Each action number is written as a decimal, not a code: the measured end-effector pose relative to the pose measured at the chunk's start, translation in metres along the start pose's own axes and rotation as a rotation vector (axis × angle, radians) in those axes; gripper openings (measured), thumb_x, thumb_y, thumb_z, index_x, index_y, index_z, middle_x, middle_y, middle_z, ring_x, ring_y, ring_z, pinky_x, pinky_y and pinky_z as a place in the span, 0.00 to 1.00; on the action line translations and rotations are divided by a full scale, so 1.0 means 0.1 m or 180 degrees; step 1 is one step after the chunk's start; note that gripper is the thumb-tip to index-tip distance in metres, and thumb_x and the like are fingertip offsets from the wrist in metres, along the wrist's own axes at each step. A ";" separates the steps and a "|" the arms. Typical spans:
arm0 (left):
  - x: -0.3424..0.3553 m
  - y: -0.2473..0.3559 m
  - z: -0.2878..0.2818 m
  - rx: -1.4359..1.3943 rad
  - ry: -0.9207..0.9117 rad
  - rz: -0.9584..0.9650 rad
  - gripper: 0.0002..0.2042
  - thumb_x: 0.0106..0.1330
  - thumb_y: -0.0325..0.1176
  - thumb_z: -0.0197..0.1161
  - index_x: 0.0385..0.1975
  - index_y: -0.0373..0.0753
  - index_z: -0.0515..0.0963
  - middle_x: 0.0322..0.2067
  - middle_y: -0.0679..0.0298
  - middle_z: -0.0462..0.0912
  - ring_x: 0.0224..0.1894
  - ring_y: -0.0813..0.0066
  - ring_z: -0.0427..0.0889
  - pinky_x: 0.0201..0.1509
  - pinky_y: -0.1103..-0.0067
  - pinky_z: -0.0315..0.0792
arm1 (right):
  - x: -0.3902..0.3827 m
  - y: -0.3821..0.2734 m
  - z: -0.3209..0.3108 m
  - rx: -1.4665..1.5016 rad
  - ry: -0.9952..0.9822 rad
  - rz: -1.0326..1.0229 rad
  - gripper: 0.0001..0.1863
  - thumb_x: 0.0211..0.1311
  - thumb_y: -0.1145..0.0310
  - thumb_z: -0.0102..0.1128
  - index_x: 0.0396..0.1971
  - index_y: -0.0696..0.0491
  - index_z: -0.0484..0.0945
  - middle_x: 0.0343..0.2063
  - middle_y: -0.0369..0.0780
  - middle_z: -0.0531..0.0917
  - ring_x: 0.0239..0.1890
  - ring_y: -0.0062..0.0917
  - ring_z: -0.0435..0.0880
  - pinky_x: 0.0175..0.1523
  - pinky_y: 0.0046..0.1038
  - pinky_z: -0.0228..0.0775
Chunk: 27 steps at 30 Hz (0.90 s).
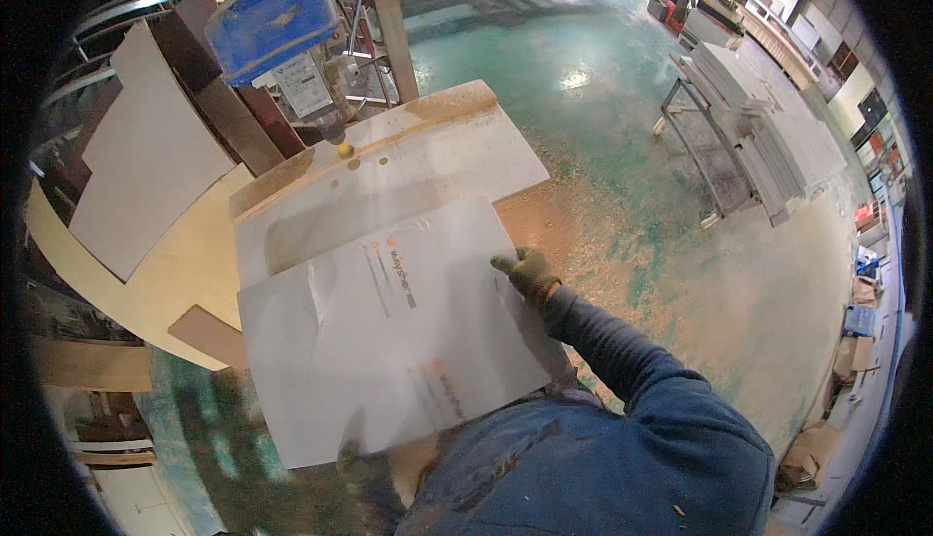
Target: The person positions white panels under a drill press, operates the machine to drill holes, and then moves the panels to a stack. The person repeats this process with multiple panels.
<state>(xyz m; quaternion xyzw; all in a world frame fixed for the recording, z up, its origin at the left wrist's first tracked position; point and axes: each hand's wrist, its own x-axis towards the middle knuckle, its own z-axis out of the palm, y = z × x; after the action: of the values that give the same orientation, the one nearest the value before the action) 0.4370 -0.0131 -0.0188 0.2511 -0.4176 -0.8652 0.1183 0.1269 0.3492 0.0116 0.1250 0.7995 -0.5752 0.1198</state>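
A large white panel (321,371) with orange and grey print lies tilted in front of me, its far part over a pale worktable (466,162). My right hand (530,275), in a greenish work glove, is closed on the panel's right edge, thumb on top. At the near edge my left hand (364,473), also gloved, grips the panel; its fingers are mostly hidden underneath. Beyond the panel, a blue machine head (272,21) stands over the worktable, with a yellow-tipped part (345,150) just above the surface. A wooden fence strip (389,138) runs along the table's far side.
Cut boards (155,147) and a curved yellow sheet (185,283) stand at the left. Wood chips (573,244) litter the green floor to the right of the worktable. A metal rack (709,138) with stacked panels (768,162) stands further right. Boxes line the right wall.
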 end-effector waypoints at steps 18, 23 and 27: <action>0.31 -0.25 0.26 0.0585 0.0841 -0.0146 0.33 0.68 0.43 0.59 0.69 0.29 0.64 0.65 0.47 0.71 0.62 0.56 0.75 0.65 0.62 0.73 | 2.65 -1.09 1.38 -0.3245 -0.0680 -0.3328 0.38 0.68 0.39 0.49 0.68 0.53 0.69 0.71 0.45 0.67 0.76 0.41 0.56 0.80 0.42 0.39; 0.40 -0.44 0.49 0.0569 0.0852 -0.0206 0.34 0.67 0.44 0.60 0.70 0.29 0.63 0.66 0.46 0.71 0.62 0.57 0.76 0.63 0.62 0.75 | 3.40 -0.84 0.13 -0.3562 -0.0389 -0.3610 0.32 0.68 0.42 0.52 0.59 0.52 0.79 0.71 0.45 0.67 0.76 0.38 0.59 0.79 0.42 0.44; 0.44 -0.65 0.64 0.0341 0.0669 -0.0256 0.35 0.67 0.44 0.61 0.70 0.30 0.63 0.66 0.46 0.71 0.61 0.58 0.77 0.62 0.62 0.76 | 3.20 -0.28 -1.71 -0.3129 0.0292 -0.1034 0.33 0.72 0.45 0.50 0.66 0.53 0.72 0.66 0.52 0.72 0.69 0.43 0.69 0.72 0.41 0.60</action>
<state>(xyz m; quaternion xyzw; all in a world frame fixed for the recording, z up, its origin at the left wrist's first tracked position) 0.3663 0.0511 -0.0506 0.3629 -0.4381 -0.8146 0.1131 -0.1922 0.5226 -0.0177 -0.0467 0.9888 -0.1368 0.0384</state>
